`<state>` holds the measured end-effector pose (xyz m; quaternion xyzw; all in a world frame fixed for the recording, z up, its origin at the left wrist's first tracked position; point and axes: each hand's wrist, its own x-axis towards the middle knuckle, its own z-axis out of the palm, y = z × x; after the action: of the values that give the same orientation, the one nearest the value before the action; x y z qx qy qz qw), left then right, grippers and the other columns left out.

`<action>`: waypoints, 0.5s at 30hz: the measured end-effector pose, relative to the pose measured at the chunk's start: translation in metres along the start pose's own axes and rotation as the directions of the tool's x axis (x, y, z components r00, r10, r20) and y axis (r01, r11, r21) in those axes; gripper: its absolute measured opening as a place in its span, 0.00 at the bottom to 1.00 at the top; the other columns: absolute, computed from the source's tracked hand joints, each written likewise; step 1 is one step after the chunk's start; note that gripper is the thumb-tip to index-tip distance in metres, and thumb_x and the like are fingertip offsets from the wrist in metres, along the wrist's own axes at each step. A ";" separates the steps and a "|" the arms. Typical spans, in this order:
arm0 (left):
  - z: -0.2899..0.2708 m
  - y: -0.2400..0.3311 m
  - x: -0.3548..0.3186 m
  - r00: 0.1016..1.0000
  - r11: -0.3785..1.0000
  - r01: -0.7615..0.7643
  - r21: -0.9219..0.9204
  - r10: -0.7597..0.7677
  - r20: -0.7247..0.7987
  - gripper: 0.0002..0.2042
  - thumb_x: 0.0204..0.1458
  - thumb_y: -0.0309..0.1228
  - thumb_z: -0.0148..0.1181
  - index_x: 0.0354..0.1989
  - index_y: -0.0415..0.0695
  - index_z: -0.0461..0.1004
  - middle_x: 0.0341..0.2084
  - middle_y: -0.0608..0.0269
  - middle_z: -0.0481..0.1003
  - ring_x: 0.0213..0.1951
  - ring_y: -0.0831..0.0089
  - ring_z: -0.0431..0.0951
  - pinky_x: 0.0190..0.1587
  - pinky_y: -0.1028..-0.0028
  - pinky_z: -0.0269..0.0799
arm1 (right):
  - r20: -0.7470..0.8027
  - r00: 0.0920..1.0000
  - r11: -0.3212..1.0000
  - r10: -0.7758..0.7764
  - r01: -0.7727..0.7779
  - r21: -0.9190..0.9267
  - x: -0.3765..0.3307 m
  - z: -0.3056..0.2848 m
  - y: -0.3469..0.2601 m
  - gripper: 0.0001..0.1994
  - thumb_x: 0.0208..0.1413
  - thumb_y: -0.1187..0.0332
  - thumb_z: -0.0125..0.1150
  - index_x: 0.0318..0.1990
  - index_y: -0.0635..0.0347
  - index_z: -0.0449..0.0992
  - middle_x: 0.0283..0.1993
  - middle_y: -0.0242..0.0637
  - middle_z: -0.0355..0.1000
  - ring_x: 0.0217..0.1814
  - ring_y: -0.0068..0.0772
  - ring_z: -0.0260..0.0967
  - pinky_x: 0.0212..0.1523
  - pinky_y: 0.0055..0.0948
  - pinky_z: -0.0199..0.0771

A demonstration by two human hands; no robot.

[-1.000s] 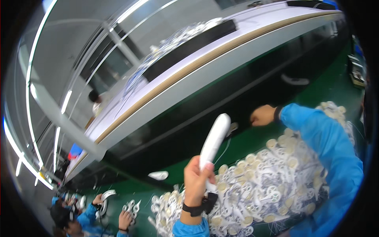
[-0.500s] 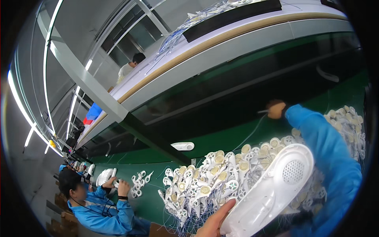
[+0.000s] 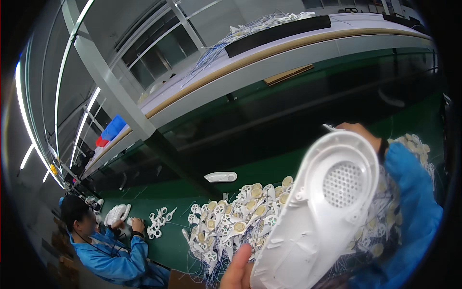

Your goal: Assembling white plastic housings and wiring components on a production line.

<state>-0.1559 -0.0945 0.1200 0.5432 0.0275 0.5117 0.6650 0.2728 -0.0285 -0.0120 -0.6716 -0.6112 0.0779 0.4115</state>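
Observation:
My left hand (image 3: 237, 270) grips the lower end of a white plastic housing shell (image 3: 308, 221), thumb along its left edge and the other fingers mostly hidden. The shell is held up tilted, its hollow inside facing me, with a round perforated grille (image 3: 342, 184) at its upper end. Behind the shell's top edge is my right hand (image 3: 358, 129), fingers bent and partly hidden. A thin white piece (image 3: 330, 127) sticks out at those fingertips; its kind is unclear. Beneath the shell lies a large heap of white plastic parts (image 3: 240, 212) with round cream discs and blue-grey wires.
Another white shell (image 3: 221, 177) lies on the green bench (image 3: 178, 190) beside a dark post. At left, a co-worker in blue (image 3: 113, 253) handles white parts near a small group of white rings (image 3: 159, 222). A raised shelf (image 3: 288, 48) runs across the back.
My right hand has come back from the far side of the bench to the shell's top edge. The shell has moved closer and looks larger. The whole view has shifted slightly.

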 end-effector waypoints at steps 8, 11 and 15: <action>0.049 -0.003 0.017 0.939 0.978 0.200 0.063 -0.173 -0.299 0.53 0.34 0.24 0.68 0.68 0.27 0.37 0.55 0.37 0.68 0.26 0.70 0.75 0.26 0.76 0.70 | -0.105 0.992 0.976 -0.068 0.088 0.201 -0.063 -0.037 -0.044 0.15 0.55 0.73 0.60 0.48 0.67 0.67 0.34 0.39 0.75 0.33 0.25 0.73 0.34 0.23 0.71; 0.027 -0.028 0.045 0.981 0.983 0.104 0.152 -0.076 -0.179 0.41 0.40 0.28 0.68 0.64 0.28 0.53 0.40 0.43 0.75 0.25 0.64 0.75 0.28 0.71 0.71 | -0.157 0.987 0.984 -0.045 0.071 0.162 -0.077 -0.044 -0.086 0.17 0.55 0.71 0.62 0.49 0.66 0.66 0.35 0.37 0.75 0.34 0.22 0.73 0.33 0.21 0.71; -0.017 -0.093 0.081 0.990 1.000 -0.009 0.027 0.013 -0.141 0.34 0.53 0.47 0.62 0.56 0.29 0.58 0.30 0.58 0.69 0.21 0.71 0.73 0.27 0.71 0.74 | -0.188 0.969 0.921 -0.161 0.216 0.325 -0.094 -0.051 -0.096 0.15 0.52 0.71 0.66 0.45 0.67 0.71 0.34 0.36 0.75 0.33 0.22 0.73 0.34 0.22 0.71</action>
<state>-0.0670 -0.0142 0.0855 0.5144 0.0784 0.5523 0.6513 0.2083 -0.1429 0.0457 -0.5315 -0.6157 0.0896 0.5748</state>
